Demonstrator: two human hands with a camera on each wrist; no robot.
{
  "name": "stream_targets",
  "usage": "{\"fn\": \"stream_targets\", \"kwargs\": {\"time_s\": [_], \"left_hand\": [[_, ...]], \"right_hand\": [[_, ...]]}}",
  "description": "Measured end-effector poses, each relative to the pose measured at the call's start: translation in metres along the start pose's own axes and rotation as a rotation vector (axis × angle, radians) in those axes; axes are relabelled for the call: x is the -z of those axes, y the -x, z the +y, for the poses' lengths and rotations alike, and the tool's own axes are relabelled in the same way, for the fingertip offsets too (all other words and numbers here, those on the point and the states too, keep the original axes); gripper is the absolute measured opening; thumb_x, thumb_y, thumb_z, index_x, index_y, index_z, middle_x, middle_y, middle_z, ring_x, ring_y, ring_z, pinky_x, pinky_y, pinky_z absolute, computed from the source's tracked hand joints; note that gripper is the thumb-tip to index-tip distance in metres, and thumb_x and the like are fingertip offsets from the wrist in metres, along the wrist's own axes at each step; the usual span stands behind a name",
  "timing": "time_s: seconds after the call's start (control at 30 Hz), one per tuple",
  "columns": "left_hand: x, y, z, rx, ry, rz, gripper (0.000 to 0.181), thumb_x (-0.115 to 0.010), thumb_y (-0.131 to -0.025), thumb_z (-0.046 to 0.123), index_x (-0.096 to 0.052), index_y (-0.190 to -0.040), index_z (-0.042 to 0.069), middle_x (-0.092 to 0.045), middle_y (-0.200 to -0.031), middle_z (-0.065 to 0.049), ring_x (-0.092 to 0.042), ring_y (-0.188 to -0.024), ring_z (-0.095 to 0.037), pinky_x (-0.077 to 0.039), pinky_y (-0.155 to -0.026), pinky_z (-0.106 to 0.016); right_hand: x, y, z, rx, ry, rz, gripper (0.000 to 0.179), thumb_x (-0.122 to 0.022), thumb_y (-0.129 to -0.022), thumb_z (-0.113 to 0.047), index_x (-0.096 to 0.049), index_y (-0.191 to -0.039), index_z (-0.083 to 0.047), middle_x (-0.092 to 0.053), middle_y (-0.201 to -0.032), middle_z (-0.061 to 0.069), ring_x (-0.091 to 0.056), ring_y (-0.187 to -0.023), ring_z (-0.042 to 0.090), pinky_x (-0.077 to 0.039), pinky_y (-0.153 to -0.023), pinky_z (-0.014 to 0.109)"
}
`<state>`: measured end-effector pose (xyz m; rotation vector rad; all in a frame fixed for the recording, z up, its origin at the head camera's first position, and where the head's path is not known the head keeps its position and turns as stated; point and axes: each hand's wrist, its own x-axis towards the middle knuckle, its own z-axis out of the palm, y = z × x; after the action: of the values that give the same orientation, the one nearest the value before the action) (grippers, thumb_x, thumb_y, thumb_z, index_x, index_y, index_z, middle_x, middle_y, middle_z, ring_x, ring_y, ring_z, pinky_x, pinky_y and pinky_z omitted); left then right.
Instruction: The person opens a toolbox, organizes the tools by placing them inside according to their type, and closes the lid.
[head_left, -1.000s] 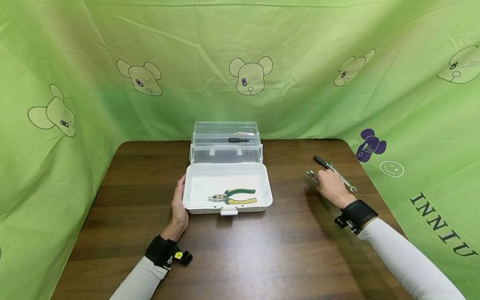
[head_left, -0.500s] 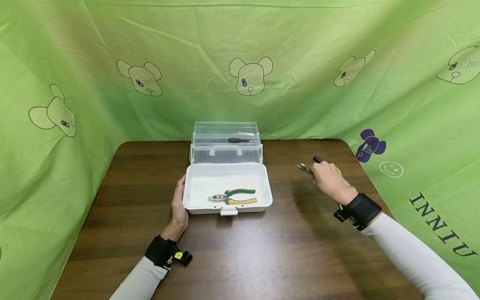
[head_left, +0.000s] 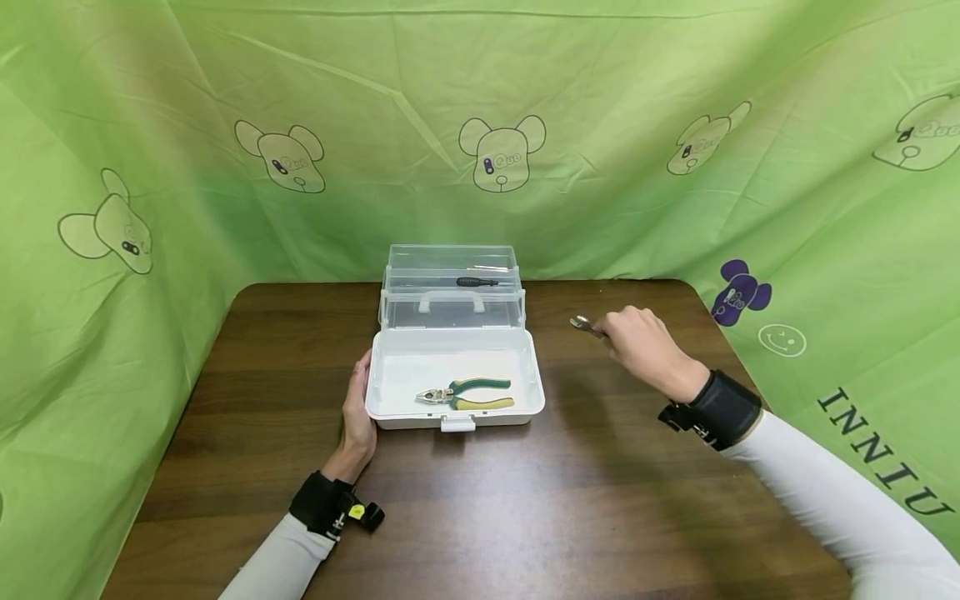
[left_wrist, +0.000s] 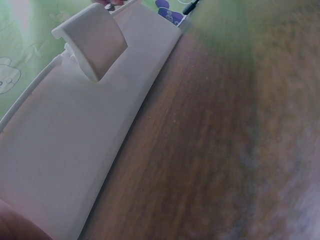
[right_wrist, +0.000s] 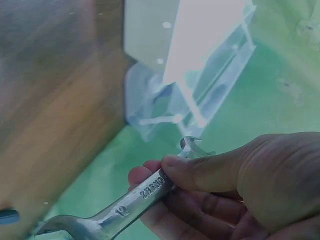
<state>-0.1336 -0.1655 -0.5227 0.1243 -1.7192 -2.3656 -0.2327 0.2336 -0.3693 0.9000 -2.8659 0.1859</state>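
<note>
My right hand (head_left: pixel 647 350) pinches an open-end wrench (head_left: pixel 587 325) above the right side of the table, one end pointing left. The right wrist view shows the thumb and fingers on the shank of this wrench (right_wrist: pixel 132 202), which is stamped 12. My left hand (head_left: pixel 360 417) rests along the left wall of an opened white toolbox (head_left: pixel 456 418), fingers fairly straight. In the box lie combination pliers (head_left: pixel 465 394) with green and yellow handles. A latch (left_wrist: pixel 95 42) sticks out from the box front in the left wrist view.
The toolbox's clear lid (head_left: pixel 405 312) is folded back and has a white handle. A black-handled screwdriver (head_left: pixel 474 282) and thin pale rods (head_left: pixel 489 267) show in the clear upper part. Another black handle (left_wrist: pixel 190 7) lies on the table (head_left: pixel 285 367), hidden behind my right hand in the head view.
My right hand has lifted the wrench and moved it leftward toward the toolbox. The black-handled tool and second wrench at the right have become hidden behind that hand. My left hand stays put.
</note>
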Motion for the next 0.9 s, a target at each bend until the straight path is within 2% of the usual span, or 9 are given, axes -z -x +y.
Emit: {"fn": "stream_targets", "kwargs": {"time_s": [0.27,0.53,0.7,0.8,0.9], "left_hand": [[0.0,0.0,0.0,0.002,0.002,0.003,0.071,-0.025,-0.115,0.045,-0.021,-0.166,-0.004,-0.022,-0.173,-0.019,-0.018,-0.161,-0.028,-0.012,-0.131,-0.048],[0.001,-0.001,-0.001,0.005,0.0,0.0,0.07,-0.025,-0.115,0.045,-0.022,-0.166,-0.003,-0.022,-0.173,-0.018,-0.019,-0.16,-0.027,-0.013,-0.131,-0.048],[0.0,-0.001,0.0,0.012,0.008,0.001,0.071,-0.025,-0.115,0.046,-0.021,-0.166,-0.003,-0.022,-0.173,-0.018,-0.019,-0.16,-0.027,-0.015,-0.13,-0.046],[0.0,-0.001,0.0,0.011,0.013,-0.001,0.071,-0.025,-0.115,0.046,-0.021,-0.166,-0.003,-0.023,-0.173,-0.018,-0.02,-0.159,-0.027,-0.017,-0.129,-0.044],[0.0,-0.001,-0.001,0.007,0.013,-0.004,0.07,-0.025,-0.115,0.045,-0.022,-0.166,-0.003,-0.023,-0.173,-0.019,-0.021,-0.159,-0.028,-0.016,-0.129,-0.045]], "right_hand": [[0.015,-0.014,-0.02,0.074,0.036,0.03,0.041,-0.068,-0.088,0.011,-0.049,-0.063,-0.015,-0.042,-0.061,-0.001,-0.04,-0.055,0.017,-0.036,-0.045,0.035],[0.027,-0.032,-0.043,0.139,0.04,0.027,0.046,-0.066,-0.087,0.013,-0.041,-0.062,-0.017,-0.034,-0.061,-0.004,-0.036,-0.056,0.016,-0.031,-0.046,0.032],[0.031,-0.046,-0.059,0.197,0.056,0.05,0.044,-0.061,-0.084,0.016,-0.041,-0.062,-0.017,-0.035,-0.06,-0.004,-0.039,-0.055,0.017,-0.039,-0.044,0.038],[0.033,-0.054,-0.069,0.212,0.07,0.046,0.043,-0.056,-0.08,0.019,-0.041,-0.061,-0.017,-0.036,-0.06,-0.004,-0.042,-0.054,0.019,-0.045,-0.045,0.043],[0.035,-0.062,-0.079,0.225,0.075,0.039,0.042,-0.056,-0.08,0.018,-0.043,-0.061,-0.016,-0.04,-0.059,-0.004,-0.045,-0.054,0.021,-0.046,-0.046,0.045]]}}
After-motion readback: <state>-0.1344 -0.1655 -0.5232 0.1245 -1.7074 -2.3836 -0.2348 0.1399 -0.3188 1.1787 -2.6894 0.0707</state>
